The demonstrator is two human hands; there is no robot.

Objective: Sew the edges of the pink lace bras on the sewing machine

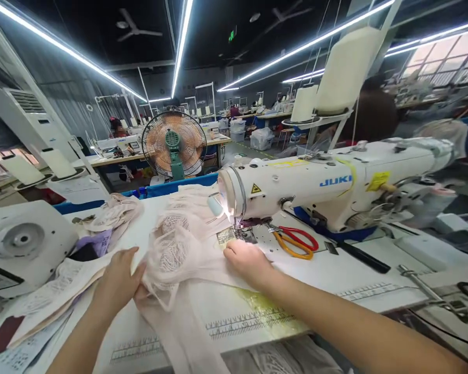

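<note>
A pale beige lace bra (175,249) lies bunched on the white sewing table, its sheer band hanging over the front edge. My right hand (249,262) is closed on the fabric just in front of the presser foot, fingertips pressed together. At the bra's left side is my left hand (119,278), thumb and forefinger apart, the thumb touching the cloth; its other fingers are partly hidden. The white JUKI sewing machine (296,182) has its lamp lit over the needle area. Scissors with red and orange handles (296,241) lie right of the needle.
A black-handled tool (364,257) lies farther right. Lace pieces (54,285) and a purple label (101,241) are on the left, beside another white machine head (27,241). Printed rulers (253,324) run along the front edge. A fan (174,143) stands behind; thread cones (345,72) rise above.
</note>
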